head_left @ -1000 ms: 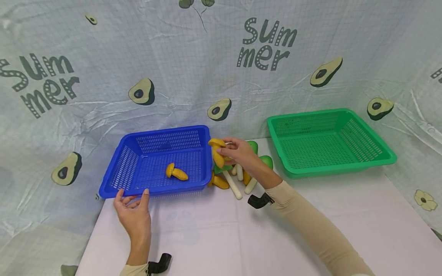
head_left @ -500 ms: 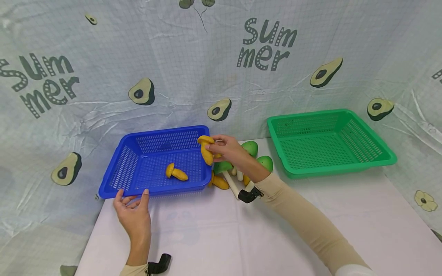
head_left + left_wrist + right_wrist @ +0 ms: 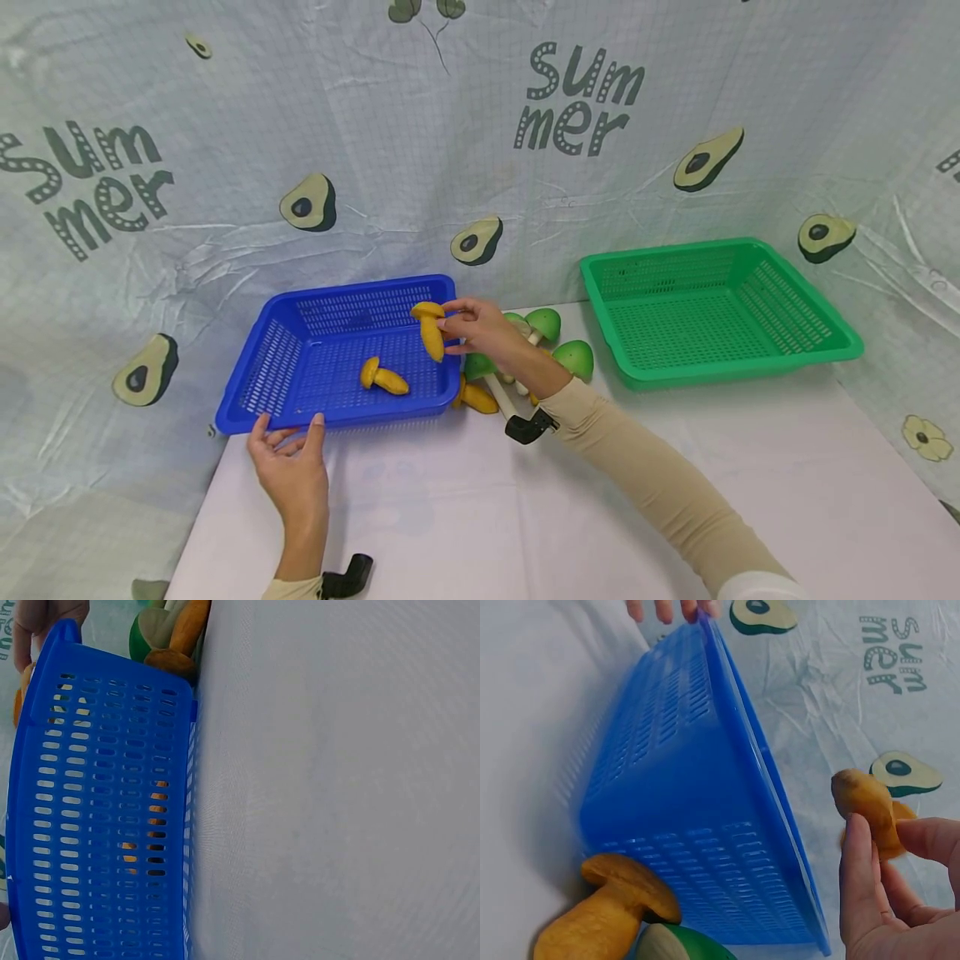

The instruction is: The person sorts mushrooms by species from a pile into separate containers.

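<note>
In the head view my right hand (image 3: 487, 333) pinches a yellow mushroom (image 3: 431, 332) between thumb and fingers, above the right part of the blue basket (image 3: 337, 410). The right wrist view shows this mushroom (image 3: 866, 806) tilted in my fingertips, higher than the basket rim. My left hand (image 3: 292, 467) holds the basket's near rim toward its left corner, thumb and index fingertip at the edge. Another yellow mushroom (image 3: 384, 377) lies on the basket floor. Beside the basket's right wall lies a further yellow mushroom (image 3: 592, 922), close to a green-capped one (image 3: 686, 945).
Several green-capped mushrooms (image 3: 573, 360) with pale stems are piled between the two baskets, partly hidden by my right forearm. A green basket (image 3: 720, 367) stands at the right with nothing in it. Behind the white table (image 3: 450, 517) hangs a patterned cloth (image 3: 420, 125).
My right hand has carried the yellow mushroom leftward, from over the basket's right edge to inside its outline. The left hand and both baskets stay in place.
</note>
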Motion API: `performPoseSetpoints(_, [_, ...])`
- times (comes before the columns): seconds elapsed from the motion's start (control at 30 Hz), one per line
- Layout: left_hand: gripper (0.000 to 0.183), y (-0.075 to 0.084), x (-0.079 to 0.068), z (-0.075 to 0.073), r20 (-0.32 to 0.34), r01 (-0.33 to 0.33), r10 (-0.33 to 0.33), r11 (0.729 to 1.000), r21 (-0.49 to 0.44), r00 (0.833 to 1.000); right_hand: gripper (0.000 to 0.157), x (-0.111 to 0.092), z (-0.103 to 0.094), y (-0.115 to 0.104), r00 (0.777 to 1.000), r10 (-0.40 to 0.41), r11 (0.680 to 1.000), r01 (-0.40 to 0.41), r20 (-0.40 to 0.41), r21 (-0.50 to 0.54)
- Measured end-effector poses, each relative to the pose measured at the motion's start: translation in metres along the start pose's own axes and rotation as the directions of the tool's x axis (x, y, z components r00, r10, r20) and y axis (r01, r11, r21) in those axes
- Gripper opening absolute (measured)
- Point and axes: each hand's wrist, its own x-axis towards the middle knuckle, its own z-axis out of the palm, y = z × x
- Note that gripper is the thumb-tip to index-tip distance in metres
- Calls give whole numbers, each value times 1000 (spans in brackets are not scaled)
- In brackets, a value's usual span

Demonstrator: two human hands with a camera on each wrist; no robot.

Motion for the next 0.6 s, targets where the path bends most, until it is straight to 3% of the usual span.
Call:
performPoseSetpoints(0.2, [76, -1, 0, -1, 3, 0, 0, 1000, 2, 1000, 37, -3, -8, 3, 999, -38, 999, 38, 35, 13])
performPoseSetpoints(0.6, [77, 1, 0, -1, 9, 8, -8, 1000, 15, 1000, 33, -25, -46, 4, 997, -70, 997, 71, 27, -26])
